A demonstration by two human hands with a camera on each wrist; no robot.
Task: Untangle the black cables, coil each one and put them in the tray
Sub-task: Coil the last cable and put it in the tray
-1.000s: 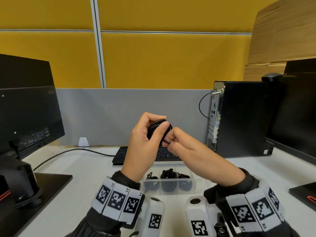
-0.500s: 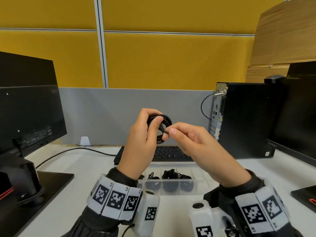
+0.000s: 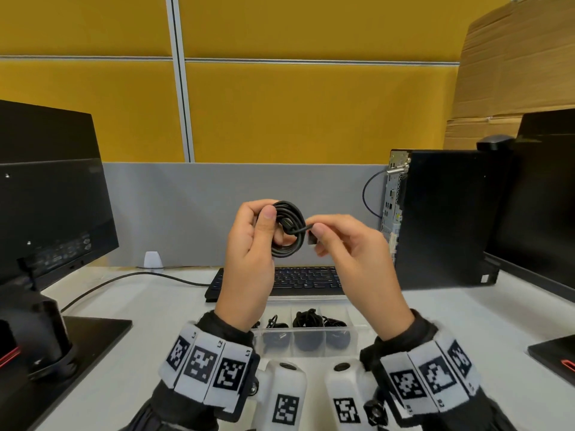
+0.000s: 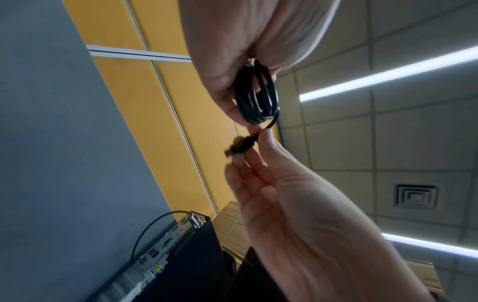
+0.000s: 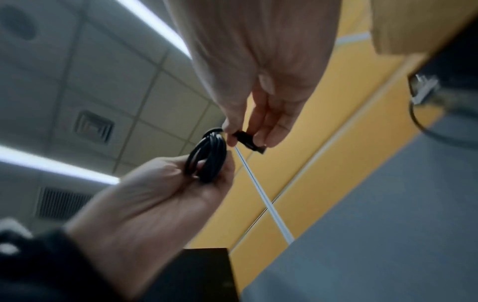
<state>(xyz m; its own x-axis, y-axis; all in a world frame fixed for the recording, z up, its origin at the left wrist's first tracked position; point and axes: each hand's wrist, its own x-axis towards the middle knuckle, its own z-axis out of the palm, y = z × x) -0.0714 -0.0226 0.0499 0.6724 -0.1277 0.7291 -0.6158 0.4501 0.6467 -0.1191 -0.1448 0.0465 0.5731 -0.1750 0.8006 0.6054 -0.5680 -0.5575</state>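
A black cable (image 3: pixel 292 231) wound into a small coil is held up in front of me, above the keyboard. My left hand (image 3: pixel 252 241) grips the coil's left side between thumb and fingers; the coil (image 4: pixel 256 98) shows below that palm in the left wrist view. My right hand (image 3: pixel 339 241) pinches the cable's plug (image 3: pixel 312 237) just right of the coil, with a short free end crossing the loops. The plug (image 5: pixel 248 141) and the coil (image 5: pixel 207 159) also show in the right wrist view. A clear divided tray (image 3: pixel 357 332) lies on the desk below my wrists, with black coiled cables (image 3: pixel 308 320) in its compartments.
A black keyboard (image 3: pixel 298 281) lies behind the tray. A monitor (image 3: pixel 46 206) and its stand (image 3: pixel 40 334) fill the left side, with a black lead (image 3: pixel 124 278) running across the desk. A black computer tower (image 3: pixel 441 216) and another monitor (image 3: pixel 544 197) stand at the right.
The right hand has drawn the cable's plug out to the right of the coil, away from the left hand. The coil now shows as an open ring.
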